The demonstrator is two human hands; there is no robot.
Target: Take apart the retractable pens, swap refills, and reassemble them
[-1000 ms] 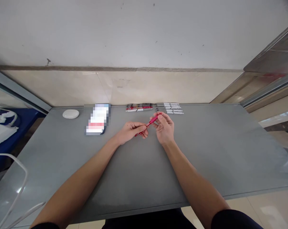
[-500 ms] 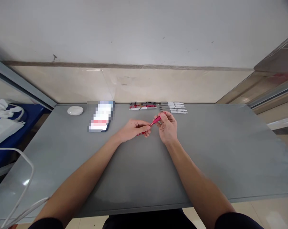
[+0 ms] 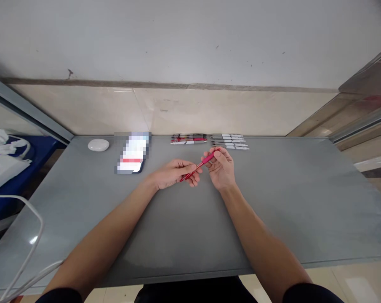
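A red pen [image 3: 200,165] with a pinkish-red grip slants between my two hands, above the table's middle. My left hand [image 3: 177,173] has its thumb and fingers closed on the lower-left, clip end. At the upper-right end, my right hand [image 3: 222,168] pinches the grip near the tip. Beyond the hands, against the wall, lies a row of dark, red and white pens [image 3: 188,138]. Right beside it is a second row of several white and grey pens [image 3: 230,142].
A smartphone [image 3: 133,153] with a lit, blurred screen rests left of my hands. Farther left sits a white oval case [image 3: 98,145]. White cables [image 3: 40,227] hang over the left edge of the grey table [image 3: 304,202]. The wall [image 3: 190,111] borders its back.
My left hand's fingers have loosened and spread a little, so more of the red pen's clip end shows. The right hand keeps its pinch. The view has shifted slightly.
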